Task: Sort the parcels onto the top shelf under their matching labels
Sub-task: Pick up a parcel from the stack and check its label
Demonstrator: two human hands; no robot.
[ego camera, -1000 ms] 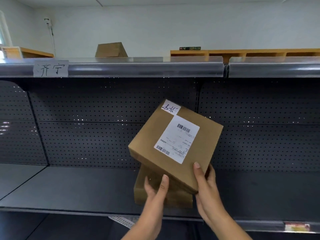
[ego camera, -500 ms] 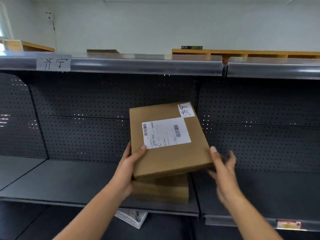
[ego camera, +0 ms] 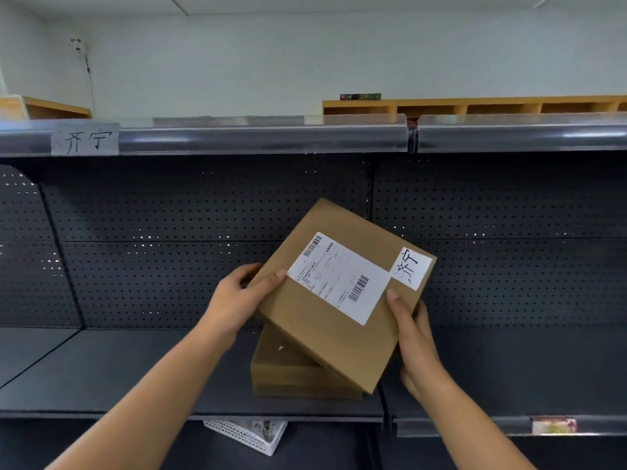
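Note:
I hold a flat brown cardboard parcel [ego camera: 325,327] tilted in front of the dark pegboard, its white shipping label and a small handwritten tag facing me. My left hand [ego camera: 237,300] grips its left edge and my right hand [ego camera: 412,337] grips its lower right edge. A second brown parcel [ego camera: 288,371] lies on the lower shelf [ego camera: 118,374] right beneath it, partly hidden. A handwritten paper label [ego camera: 84,139] with the same characters as the tag sits at the left of the top shelf's front rail [ego camera: 264,137].
Another top-shelf section [ego camera: 522,134] continues to the right. Wooden cubbies [ego camera: 475,106] stand behind the top shelf against the wall. A white perforated basket [ego camera: 246,434] hangs below the lower shelf. A small coloured tag [ego camera: 553,425] marks the lower right rail.
The parcel has been turned clockwise in my hands, its handwritten tag now at the right. My right hand, apart from it half a second ago, grips it again.

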